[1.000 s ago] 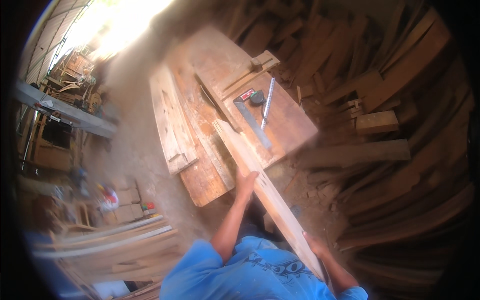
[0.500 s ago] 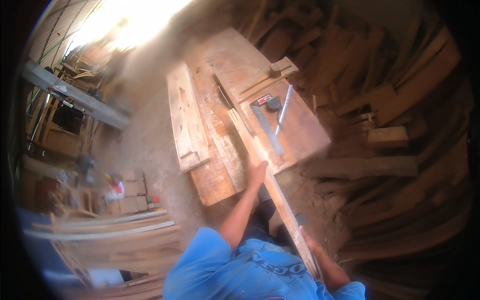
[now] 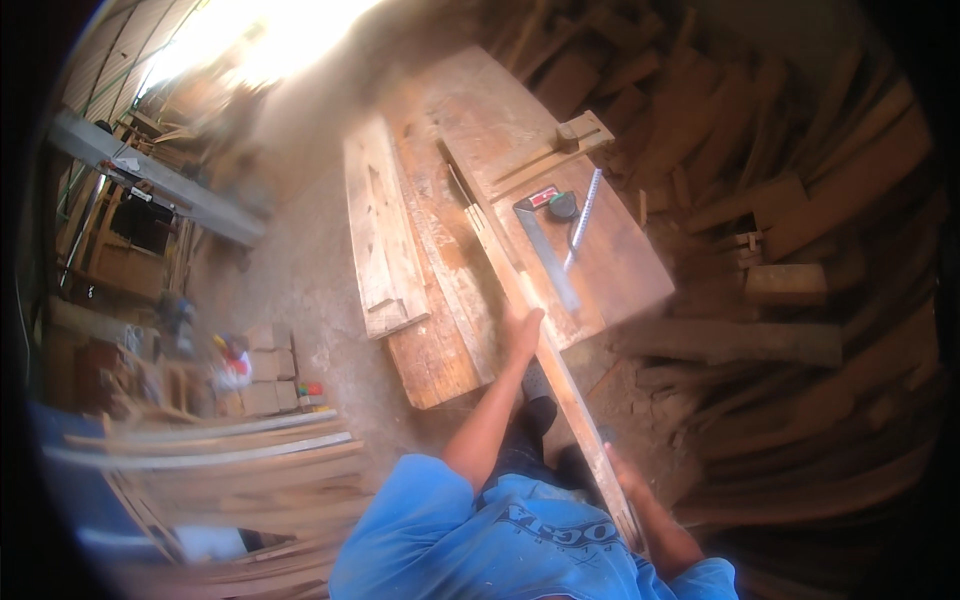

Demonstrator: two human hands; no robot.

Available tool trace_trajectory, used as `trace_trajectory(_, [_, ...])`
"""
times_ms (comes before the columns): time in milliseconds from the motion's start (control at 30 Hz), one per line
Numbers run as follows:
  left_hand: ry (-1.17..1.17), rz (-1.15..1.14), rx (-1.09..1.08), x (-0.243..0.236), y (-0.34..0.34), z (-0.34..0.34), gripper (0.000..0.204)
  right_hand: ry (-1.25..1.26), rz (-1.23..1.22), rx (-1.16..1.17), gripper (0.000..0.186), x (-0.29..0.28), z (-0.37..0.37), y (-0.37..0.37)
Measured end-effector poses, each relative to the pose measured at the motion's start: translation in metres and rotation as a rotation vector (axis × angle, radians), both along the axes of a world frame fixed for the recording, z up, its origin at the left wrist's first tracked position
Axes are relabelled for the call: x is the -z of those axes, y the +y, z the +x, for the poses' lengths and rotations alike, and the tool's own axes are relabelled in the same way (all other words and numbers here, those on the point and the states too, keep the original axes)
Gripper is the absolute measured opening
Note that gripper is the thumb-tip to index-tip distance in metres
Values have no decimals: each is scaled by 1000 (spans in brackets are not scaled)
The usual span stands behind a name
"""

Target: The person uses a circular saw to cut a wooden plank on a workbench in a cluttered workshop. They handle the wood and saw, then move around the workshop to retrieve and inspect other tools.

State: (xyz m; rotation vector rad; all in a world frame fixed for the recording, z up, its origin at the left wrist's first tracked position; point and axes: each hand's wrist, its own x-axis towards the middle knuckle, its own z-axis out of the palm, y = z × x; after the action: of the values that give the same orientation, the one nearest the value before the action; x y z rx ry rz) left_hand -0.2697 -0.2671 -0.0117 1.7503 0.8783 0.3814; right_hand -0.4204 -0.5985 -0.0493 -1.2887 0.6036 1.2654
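Note:
A long pale board (image 3: 565, 390) with a notched far end runs from a wooden worktop (image 3: 635, 280) toward my body. My left hand (image 3: 523, 330) is closed round its middle; my right hand (image 3: 622, 472) holds the board's near part, fingers partly hidden. On the worktop right of the board lie a metal square (image 3: 545, 255) with a red label, a round black tool (image 3: 563, 206), a silver rule (image 3: 583, 215) and a slotted wooden guide (image 3: 540, 160). Pale boards (image 3: 375, 240) lie along the worktop's left side.
Heaped dark offcuts (image 3: 760, 380) fill the right. A rack of long strips (image 3: 230, 455) is at lower left, with stacked blocks (image 3: 270, 370) beyond it. A grey beam (image 3: 160, 180) stands out at upper left. A floor strip (image 3: 290, 200) lies left of the worktop.
Both hands keep hold of the board, which appears turned to show a narrower face than a second ago, its far end against the guide edge. The worktop sits slightly higher and rightward in view.

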Motion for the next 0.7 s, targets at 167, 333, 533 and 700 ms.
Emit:
trace_trajectory(167, [34,34,-23,8,10,9,62,-102,24,-91,85,4,3,3])
trace_trajectory(333, [44,71,-11,17,19,13,59,-63,-19,-140,85,7,10,9])
trace_trajectory(533, [22,70,-10,11,24,19,57,-30,32,-23,77,-12,19,24])
trace_trajectory(700, [62,55,-43,-8,25,24,58,37,55,-5,72,-21,25,33])
